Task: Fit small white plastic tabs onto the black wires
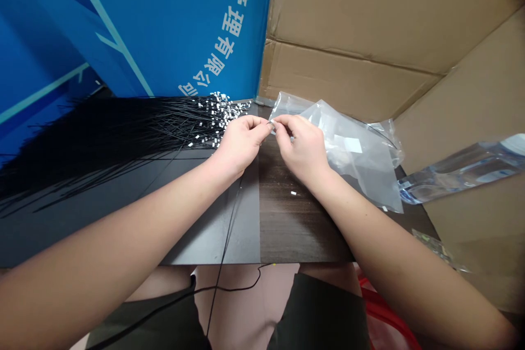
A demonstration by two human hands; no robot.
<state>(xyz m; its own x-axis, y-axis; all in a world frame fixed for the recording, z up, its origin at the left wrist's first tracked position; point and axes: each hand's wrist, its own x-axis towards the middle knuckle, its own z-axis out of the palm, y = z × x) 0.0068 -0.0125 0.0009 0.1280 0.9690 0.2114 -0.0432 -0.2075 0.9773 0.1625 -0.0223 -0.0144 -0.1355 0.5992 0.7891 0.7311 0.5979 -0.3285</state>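
Note:
Both hands meet above the table, fingertips almost touching. My left hand is closed in a pinch, and a thin black wire hangs from beneath it down past the table's front edge. Thumb and forefinger of my right hand pinch a tiny pale piece at the spot where the fingertips come together; the fingers cover most of it. To the left lies a large bundle of black wires with small white ends, close behind my left hand.
Clear plastic bags lie right of my hands. A loose white piece rests on the dark table. A plastic bottle is at the right. Behind stand a blue panel and a cardboard wall.

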